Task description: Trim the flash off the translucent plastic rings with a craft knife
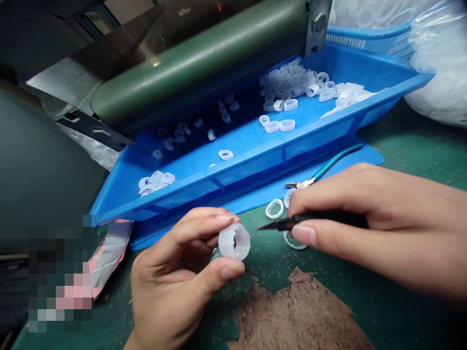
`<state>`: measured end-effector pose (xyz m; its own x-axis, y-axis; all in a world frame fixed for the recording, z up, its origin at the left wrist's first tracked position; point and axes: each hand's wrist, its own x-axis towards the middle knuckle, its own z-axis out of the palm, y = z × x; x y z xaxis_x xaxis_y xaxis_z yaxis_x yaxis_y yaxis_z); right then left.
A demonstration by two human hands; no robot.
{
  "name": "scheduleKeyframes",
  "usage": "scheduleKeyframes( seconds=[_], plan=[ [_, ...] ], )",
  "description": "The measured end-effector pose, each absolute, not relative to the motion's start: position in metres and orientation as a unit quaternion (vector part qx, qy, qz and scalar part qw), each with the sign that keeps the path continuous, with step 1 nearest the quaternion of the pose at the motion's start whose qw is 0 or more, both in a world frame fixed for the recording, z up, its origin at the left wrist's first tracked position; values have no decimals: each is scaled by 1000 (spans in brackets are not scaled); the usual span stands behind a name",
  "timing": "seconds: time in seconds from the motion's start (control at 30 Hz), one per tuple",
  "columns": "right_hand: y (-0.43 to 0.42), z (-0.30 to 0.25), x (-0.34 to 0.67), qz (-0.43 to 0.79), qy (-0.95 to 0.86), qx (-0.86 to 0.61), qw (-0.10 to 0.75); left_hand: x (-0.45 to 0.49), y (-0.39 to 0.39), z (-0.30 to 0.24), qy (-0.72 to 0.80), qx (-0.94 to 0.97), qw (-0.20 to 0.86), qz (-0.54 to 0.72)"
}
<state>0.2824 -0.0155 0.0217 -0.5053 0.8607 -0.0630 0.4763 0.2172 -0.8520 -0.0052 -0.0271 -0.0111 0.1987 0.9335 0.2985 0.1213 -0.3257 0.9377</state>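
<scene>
Between the thumb and fingers of my left hand is a translucent white plastic ring, its opening turned toward the right and showing a ragged inner edge. My right hand is closed around a black craft knife, whose dark pointed tip aims left at the ring, a small gap away from it. Beside my right fingers, a loose white ring lies on the green surface. Two more rings are partly hidden by that hand.
A blue tray holding many white rings stands behind my hands, under a green roller. Green-handled cutting pliers lie in front of it. A plastic bag and blue basket are at right. Brown worn patch marks the table.
</scene>
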Motion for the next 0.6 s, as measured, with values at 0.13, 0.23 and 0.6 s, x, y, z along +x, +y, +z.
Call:
scheduleKeyframes(
  seconds=[0.13,0.23,0.6],
  plan=[
    [-19,20,285,378,-803,-417,196,-5,-28,-9,401,653,441,467],
    [-22,18,285,369,-808,-409,209,-4,-30,-8,399,653,454,456],
    [-24,-20,285,342,-798,-380,320,-4,-27,-8,398,662,446,452]
  ],
)
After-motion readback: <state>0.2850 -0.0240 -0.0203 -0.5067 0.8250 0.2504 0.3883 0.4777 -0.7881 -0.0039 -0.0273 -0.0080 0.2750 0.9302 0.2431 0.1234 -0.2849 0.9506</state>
